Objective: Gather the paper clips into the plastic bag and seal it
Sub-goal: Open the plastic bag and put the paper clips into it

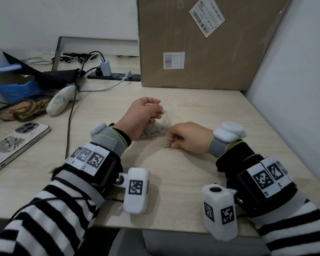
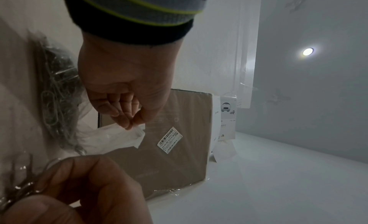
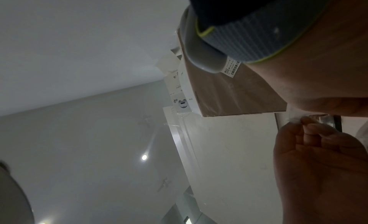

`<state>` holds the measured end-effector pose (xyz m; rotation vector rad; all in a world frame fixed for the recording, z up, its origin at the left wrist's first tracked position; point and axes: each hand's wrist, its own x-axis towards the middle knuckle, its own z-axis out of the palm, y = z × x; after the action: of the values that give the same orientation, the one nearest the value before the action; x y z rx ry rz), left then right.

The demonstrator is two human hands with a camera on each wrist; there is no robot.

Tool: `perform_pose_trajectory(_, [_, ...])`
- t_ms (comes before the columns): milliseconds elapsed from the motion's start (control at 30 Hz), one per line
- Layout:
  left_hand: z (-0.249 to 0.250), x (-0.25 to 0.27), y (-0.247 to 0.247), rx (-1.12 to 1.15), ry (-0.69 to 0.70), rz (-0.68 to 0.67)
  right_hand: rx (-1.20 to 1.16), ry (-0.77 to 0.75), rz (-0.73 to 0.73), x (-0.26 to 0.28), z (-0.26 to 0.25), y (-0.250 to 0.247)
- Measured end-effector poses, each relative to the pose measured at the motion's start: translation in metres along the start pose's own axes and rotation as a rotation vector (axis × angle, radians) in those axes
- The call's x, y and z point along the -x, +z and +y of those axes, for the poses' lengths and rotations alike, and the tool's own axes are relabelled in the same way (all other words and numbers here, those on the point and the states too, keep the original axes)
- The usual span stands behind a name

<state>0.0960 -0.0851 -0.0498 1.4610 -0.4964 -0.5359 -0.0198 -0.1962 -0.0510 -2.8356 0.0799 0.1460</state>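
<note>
The left hand pinches the top edge of the clear plastic bag, which sits on the surface holding a heap of paper clips, while the right hand pinches a few loose paper clips just beside it.

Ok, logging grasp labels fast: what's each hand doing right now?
Left hand: pinches the top edge of the plastic bag, holding it up.
Right hand: pinches a few paper clips at the table.

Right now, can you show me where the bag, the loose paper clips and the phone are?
plastic bag [image 1: 158, 126], head view, clip-filled bottom.
loose paper clips [image 1: 167, 144], head view, middle of bunch.
phone [image 1: 17, 143], head view, its back.
</note>
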Motion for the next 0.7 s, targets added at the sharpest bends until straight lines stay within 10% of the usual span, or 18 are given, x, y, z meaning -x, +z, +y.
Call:
perform_pose_trajectory(433, [0.0, 0.001, 0.001, -0.025, -0.006, -0.026, 0.043, 0.043, 0.037, 0.006, -0.001, 0.0])
perform_pose_trajectory(700, [0.002, 0.007, 0.005, -0.094, -0.006, -0.2, -0.387, 0.029, 0.389, 0.02, 0.017, -0.029])
